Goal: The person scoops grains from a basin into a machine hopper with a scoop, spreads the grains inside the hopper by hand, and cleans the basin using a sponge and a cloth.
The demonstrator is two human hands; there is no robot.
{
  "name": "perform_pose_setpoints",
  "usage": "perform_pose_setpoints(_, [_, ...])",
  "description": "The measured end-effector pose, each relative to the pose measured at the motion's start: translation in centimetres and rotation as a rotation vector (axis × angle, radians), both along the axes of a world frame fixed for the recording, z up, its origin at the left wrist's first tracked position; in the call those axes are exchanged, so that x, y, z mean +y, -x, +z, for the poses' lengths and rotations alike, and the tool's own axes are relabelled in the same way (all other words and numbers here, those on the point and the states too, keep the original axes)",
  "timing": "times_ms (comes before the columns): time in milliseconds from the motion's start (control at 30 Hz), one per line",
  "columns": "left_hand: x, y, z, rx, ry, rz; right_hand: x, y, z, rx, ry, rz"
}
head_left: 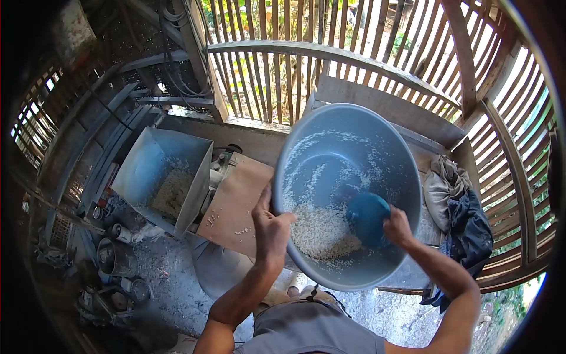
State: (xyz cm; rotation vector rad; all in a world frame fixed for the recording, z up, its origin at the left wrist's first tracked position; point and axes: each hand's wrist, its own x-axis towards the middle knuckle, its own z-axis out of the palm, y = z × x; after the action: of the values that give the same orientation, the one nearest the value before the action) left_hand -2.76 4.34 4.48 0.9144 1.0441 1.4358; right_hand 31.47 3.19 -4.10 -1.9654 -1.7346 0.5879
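Observation:
A large grey-blue basin [330, 283] stands tilted before me, with wet-looking white grains [321, 230] gathered at its lower left and more grains stuck along its inner wall. My left hand [272, 227] grips the basin's left rim, its thumb over the edge. In my right hand [398, 227], inside the basin on the right, is a dark blue scoop [368, 219], held at its edge beside the pile of grains. The scoop is partly blurred, and its contents cannot be made out.
At the left a metal hopper [200, 177] holds some grains. A brown board [242, 192] with scattered crumbs lies between hopper and basin. Sacks and dark cloth [469, 227] rest at the right. Slatted wooden walls [259, 76] stand behind; pots and clutter [115, 256] are at lower left.

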Motion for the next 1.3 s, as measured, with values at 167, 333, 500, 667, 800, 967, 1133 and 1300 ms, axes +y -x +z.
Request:
perform_pose_setpoints(167, [-0.8, -3.2, 2.9, 0.073, -0.117, -0.198, -5.9, 6.5, -3.4, 0.796, 0.263, -0.468])
perform_pose_setpoints(333, [-1.9, -4.6, 3.3, 0.268, -0.456, -0.261, -2.7, 11.2, -2.2, -0.235, -0.001, 0.241])
perform_pose_setpoints(500, [-1.8, 0.3, -0.4, 0.010, -0.315, -0.264, 3.3, 6.0, -5.3, 0.164, -0.286, 0.036])
perform_pose_setpoints(667, [-0.4, 4.4, -0.9, -0.116, -0.007, 0.005, 5.4, 10.8, 2.2, 1.382, -0.033, -0.545])
perform_pose_setpoints(800, [1.0, 8.8, -5.0, -0.164, 0.082, 0.084, 6.4, 12.2, 3.3, 1.357, 0.037, -0.411])
perform_pose_setpoints(967, [-0.1, 10.0, -6.3, 0.062, 0.056, 0.137, 8.7, 16.3, 6.9, 1.274, 0.153, -0.160])
perform_pose_setpoints(1133, [-1.7, 9.5, -5.4, 0.176, 0.030, 0.169, 12.6, 23.3, 14.5, 1.186, 0.143, 0.039])
perform_pose_setpoints(1300, [-2.7, 9.3, -5.2, 0.278, -0.057, 0.283, 15.3, 33.2, 19.2, 1.043, -0.034, 0.244])
